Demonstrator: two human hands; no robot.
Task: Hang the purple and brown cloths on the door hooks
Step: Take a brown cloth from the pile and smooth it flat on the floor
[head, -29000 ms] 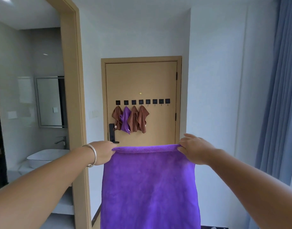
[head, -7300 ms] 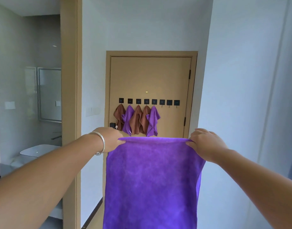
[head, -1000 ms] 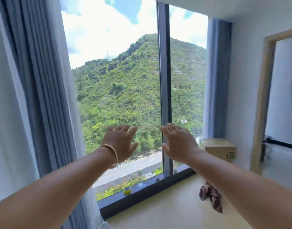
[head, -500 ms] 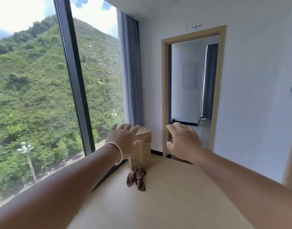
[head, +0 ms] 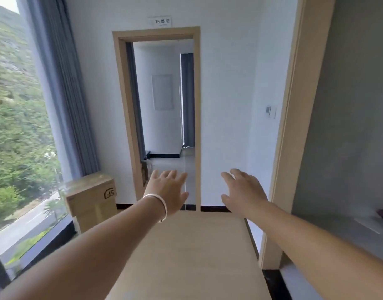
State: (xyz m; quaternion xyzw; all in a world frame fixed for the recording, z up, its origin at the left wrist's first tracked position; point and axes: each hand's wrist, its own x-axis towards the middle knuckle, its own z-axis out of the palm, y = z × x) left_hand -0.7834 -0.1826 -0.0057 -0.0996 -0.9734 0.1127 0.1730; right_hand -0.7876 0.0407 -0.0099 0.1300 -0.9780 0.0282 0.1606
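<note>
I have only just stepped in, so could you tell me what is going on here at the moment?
A person stands with both arms stretched forward, the left hand and the right hand open and holding nothing. No cloth and no door hooks are in view. Ahead is an open doorway into another room; a cardboard box stands by the window at the left, at the far end of a pale wooden surface.

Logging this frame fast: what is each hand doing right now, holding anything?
Left hand: open, fingers spread, holding nothing.
Right hand: open, fingers spread, holding nothing.
</note>
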